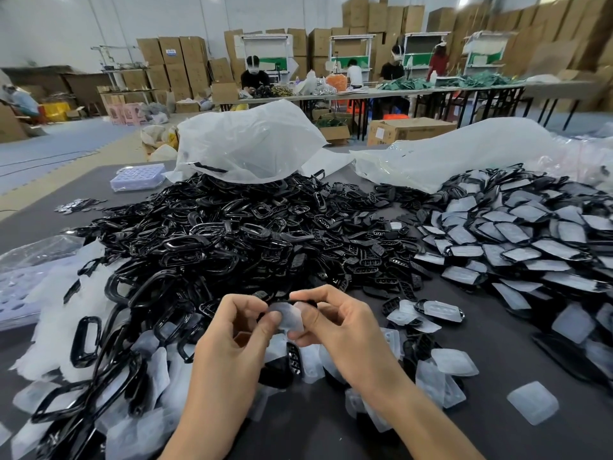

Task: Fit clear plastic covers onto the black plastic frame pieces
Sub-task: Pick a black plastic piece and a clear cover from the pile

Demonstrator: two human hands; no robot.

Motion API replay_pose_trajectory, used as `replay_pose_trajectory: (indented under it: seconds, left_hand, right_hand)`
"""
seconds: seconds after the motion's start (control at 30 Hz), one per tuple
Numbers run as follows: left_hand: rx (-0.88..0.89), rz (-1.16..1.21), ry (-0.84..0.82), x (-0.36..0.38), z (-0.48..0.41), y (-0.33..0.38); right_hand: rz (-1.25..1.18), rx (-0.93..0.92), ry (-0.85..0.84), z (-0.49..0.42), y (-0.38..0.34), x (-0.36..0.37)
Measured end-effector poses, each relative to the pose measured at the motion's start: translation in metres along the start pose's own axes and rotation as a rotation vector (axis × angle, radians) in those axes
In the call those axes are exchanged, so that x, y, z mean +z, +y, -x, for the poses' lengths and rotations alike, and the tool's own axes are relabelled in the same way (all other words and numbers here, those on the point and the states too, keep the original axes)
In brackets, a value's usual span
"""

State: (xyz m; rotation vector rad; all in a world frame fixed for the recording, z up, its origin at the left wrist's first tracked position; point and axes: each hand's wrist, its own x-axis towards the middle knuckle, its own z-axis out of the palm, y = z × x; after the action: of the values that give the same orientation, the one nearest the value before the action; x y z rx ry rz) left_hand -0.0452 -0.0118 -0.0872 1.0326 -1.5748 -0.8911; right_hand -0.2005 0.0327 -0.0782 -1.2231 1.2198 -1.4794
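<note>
Both hands meet over the table (481, 343): left hand (238, 330) and right hand (335, 323) pinch one clear cover (288, 314), fingers curled tight, above loose black frames (205, 234).

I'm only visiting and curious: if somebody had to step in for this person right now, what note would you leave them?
Hands: left hand and right hand both pinch one clear cover between them, above the table. I cannot tell whether it is already on a frame.
Stock: a big heap of bare black frames lies straight ahead; loose clear covers lie around the hands.
Done: a pile of covered frames on the right.
Left: finish the piece in hand, add it to the right pile, then work through the heap, which is large.
</note>
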Motion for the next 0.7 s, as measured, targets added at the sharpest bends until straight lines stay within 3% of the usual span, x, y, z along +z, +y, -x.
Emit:
replay_pose_trajectory:
  seconds: [0.1,0.4,0.7]
  left_hand:
    - [-0.024,0.061,-0.02,-0.003,-0.002,0.002]
    - [-0.019,0.088,-0.2,-0.005,0.001,0.005]
    - [0.013,0.083,-0.206,0.001,0.008,0.013]
  right_hand:
    - [-0.097,0.017,-0.033,0.001,-0.004,0.003]
    - [0.028,-0.03,0.082,-0.002,0.005,-0.001]
    - [0.072,-0.031,-0.018,-0.005,0.011,0.001]
